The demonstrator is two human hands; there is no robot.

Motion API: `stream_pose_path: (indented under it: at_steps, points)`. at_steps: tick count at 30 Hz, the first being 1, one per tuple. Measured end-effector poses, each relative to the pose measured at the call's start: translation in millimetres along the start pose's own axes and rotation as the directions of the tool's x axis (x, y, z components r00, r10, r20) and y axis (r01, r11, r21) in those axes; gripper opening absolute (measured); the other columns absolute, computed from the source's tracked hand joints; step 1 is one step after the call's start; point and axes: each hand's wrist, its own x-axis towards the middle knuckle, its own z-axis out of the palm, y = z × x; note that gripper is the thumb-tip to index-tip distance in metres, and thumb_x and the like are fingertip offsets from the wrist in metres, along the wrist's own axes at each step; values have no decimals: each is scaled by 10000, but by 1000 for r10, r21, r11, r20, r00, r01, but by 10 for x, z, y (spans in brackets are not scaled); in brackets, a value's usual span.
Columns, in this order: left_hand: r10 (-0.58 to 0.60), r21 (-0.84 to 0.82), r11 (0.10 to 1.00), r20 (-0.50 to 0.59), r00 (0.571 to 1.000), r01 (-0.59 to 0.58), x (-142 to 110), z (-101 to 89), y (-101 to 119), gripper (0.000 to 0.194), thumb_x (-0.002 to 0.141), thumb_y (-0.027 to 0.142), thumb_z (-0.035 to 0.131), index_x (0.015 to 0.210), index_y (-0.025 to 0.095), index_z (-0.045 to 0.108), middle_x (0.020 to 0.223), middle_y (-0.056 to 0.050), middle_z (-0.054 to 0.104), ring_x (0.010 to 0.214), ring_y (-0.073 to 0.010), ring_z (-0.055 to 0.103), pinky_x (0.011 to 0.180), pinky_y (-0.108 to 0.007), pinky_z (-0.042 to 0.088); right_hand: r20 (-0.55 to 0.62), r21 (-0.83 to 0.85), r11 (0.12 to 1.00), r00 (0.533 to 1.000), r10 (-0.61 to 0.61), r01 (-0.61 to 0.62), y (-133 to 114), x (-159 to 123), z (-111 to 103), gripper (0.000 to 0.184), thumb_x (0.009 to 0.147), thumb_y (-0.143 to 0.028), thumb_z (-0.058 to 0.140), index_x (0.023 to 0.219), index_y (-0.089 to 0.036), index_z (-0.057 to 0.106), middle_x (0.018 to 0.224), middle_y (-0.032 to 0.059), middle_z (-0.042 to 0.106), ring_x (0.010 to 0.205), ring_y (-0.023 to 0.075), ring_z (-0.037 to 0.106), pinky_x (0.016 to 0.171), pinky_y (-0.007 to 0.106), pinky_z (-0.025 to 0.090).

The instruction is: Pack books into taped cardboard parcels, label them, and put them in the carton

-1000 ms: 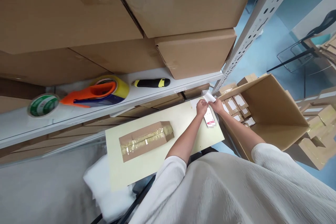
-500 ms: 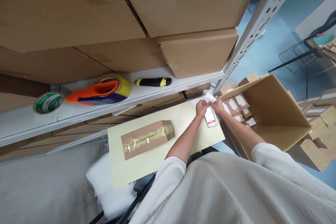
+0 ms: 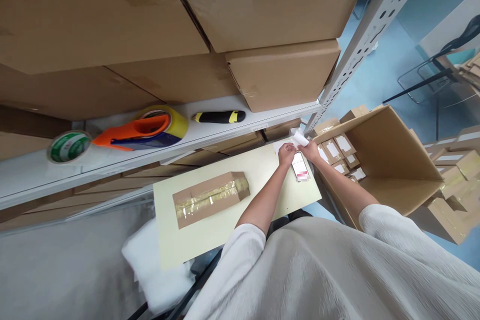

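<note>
Shifted slightly toward 9 o'clock: bare left hand (image 3: pixel 286 154), curled, its hold unclear; handling appears unfinished. Left to right: one brown, oblong, taped cardboard carton (image 3: pixel 211 200), at the hands' 8 o'clock; one rectangular, white-screened phone (image 3: pixel 300 166), 6 o'clock; one rolled white paper (image 3: pixel 300 138), 12 o'clock, pinched by bare right hand (image 3: pixel 310 151).

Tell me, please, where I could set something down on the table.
Bare tabletop lies between the taped carton and left forearm, and along the carton's near side. The right end is crowded by the left hand, right hand, white roll and smartphone.
</note>
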Motion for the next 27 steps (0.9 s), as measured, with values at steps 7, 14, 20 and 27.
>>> stream_pose_path:
  at_steps: [7, 14, 20, 27]
  points:
    - [17, 82, 997, -62, 998, -11, -5, -79, 45, 208, 765, 113, 769, 932, 220, 705, 863, -9, 748, 760, -182, 766, 797, -322, 613, -47, 58, 992, 992, 114, -112, 84, 15, -8, 295, 806, -368, 670, 979, -147, 760, 826, 77, 774, 792, 270, 716, 675, 323, 551]
    - [59, 245, 969, -200, 978, -8, 25, -275, 8, 220, 771, 85, 721, 900, 253, 662, 870, 23, 726, 866, -171, 745, 876, -285, 548, -134, 72, 973, 964, 228, -220, 242, 51, -99, 189, 766, -355, 697, 823, -175, 716, 762, 66, 734, 756, 262, 692, 653, 321, 539]
    - [47, 226, 974, -199, 979, -1, 0, -360, 11, 285, 813, 74, 685, 1030, 255, 651, 891, 28, 723, 843, -159, 732, 867, -279, 545, -145, 189, 949, 949, 281, -252, 275, -18, -95, 279, 822, -358, 687, 1047, -195, 673, 801, 35, 695, 746, 224, 656, 652, 303, 526]
    - [70, 157, 986, -93, 993, -55, -45, -306, 46, 302, 810, 108, 714, 1071, 257, 677, 855, 31, 723, 834, -180, 752, 859, -303, 583, -223, -87, 991, 968, -119, 102, 6, -355, -94, 284, 983, -326, 516, 1226, -207, 603, 1176, 130, 680, 1073, 285, 638, 959, 404, 512]
